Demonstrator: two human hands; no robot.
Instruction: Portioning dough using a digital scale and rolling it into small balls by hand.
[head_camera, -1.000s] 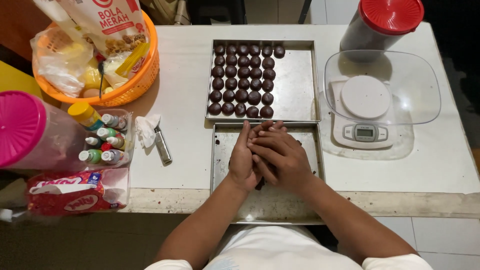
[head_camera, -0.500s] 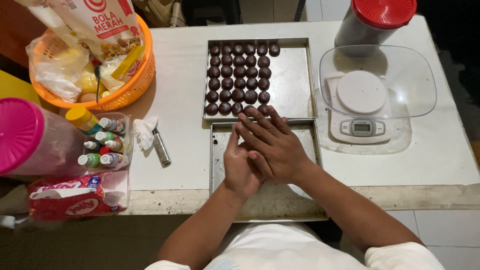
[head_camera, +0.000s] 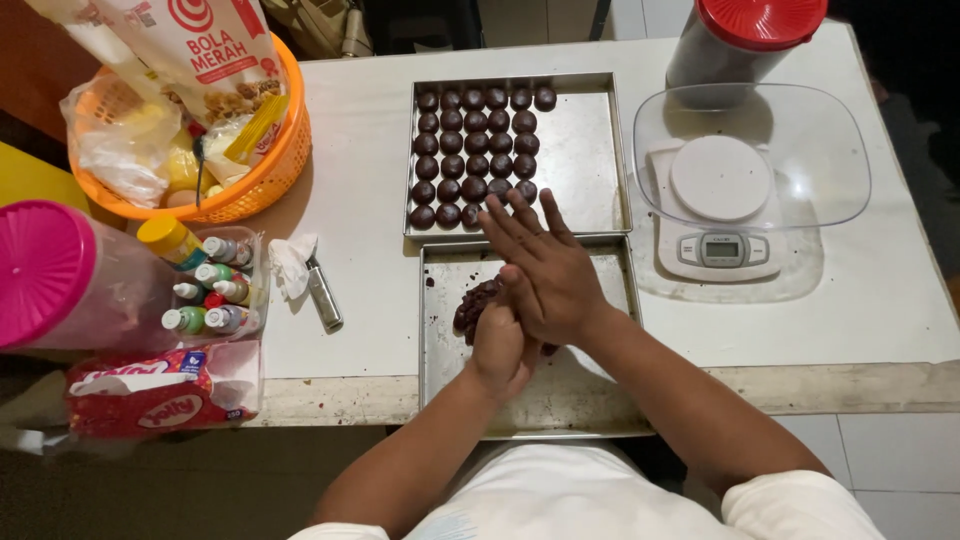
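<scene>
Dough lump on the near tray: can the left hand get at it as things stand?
Probably yes: the left hand sits right beside the dough lump, though the right hand lies across it.

White table (head_camera: 370, 160): trays (head_camera: 590, 170), scale (head_camera: 720, 245), basket (head_camera: 270, 170).

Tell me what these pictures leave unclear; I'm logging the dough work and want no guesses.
Head view only:
- What lies between the palms: right hand covers left hand.
- Dough lump: partly behind the hands.
- Near tray: front part hidden by the arms.
- Red-lidded jar: cut off by the top edge.
</scene>
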